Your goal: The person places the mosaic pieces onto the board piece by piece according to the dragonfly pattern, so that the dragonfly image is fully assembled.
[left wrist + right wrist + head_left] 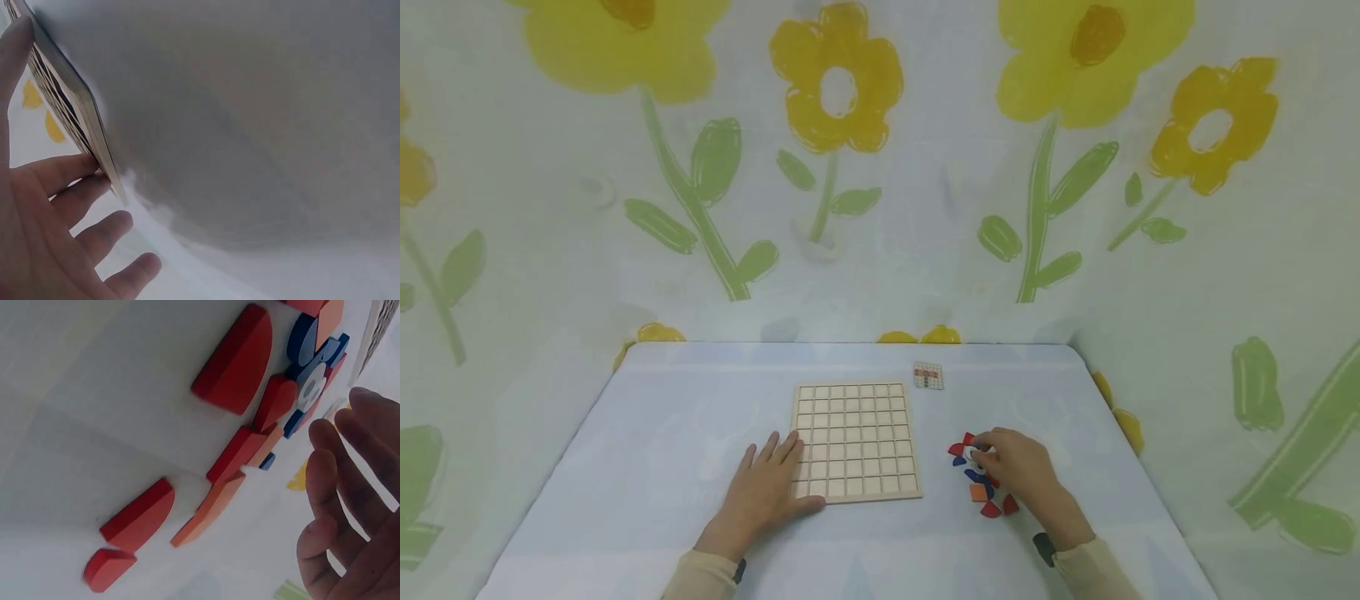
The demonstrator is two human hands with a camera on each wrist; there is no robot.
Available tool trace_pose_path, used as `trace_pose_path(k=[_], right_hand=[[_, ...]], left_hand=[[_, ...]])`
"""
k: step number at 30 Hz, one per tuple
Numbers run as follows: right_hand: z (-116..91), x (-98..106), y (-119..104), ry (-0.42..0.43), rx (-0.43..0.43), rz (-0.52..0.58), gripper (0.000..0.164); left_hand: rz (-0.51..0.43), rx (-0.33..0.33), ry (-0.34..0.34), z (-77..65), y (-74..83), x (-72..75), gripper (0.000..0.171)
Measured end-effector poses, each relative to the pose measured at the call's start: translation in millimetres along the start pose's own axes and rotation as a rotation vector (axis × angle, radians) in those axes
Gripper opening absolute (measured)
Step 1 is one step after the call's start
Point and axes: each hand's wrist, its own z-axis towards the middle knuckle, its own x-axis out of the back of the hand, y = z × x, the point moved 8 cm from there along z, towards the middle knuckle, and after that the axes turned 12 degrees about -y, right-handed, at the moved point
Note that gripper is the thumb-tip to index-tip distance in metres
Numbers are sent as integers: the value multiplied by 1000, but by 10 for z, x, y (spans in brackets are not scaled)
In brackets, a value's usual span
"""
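A square wooden grid board point(857, 442) lies on the table. My left hand point(765, 487) rests at its near left corner, fingers spread along the left edge and thumb along the near edge. In the left wrist view, the fingertips point(94, 164) touch the side of the board point(94, 125). To the right is a loose group of flat red, blue and orange pieces, with red pieces point(240, 362) closest in the right wrist view. Above them hovers my right hand point(1018, 467), fingers loosely bent, fingertips close to a white round piece point(312, 389) with nothing visibly held.
Beyond the board's far right corner lies a small printed pattern card point(928, 376). An orange square piece point(978, 492) and red pieces point(991, 509) sit at the near end of the group. A flower-printed curtain point(880, 208) encloses the white table point(685, 400).
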Motion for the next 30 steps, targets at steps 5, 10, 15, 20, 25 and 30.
trace_pose_path(k=[5, 10, 15, 20, 25, 30], right_hand=[[63, -85, -13, -32, -14, -7, 17], [72, -85, -42, 15, 28, -42, 15], [81, -89, -56, 13, 23, -65, 18], [114, -97, -74, -8, 2, -81, 20], [144, -94, -82, 9, -9, -105, 17], [170, -103, -89, 11, -23, -113, 16]], left_hand=[[15, -11, -8, 23, -35, -4, 106], [21, -27, -4, 46, -49, 11, 105], [46, -29, -2, 37, -60, 38, 104], [64, -19, 8, -6, -87, 80, 102], [49, -19, 4, -32, -84, 75, 101], [31, -8, -5, -42, -89, 50, 101]])
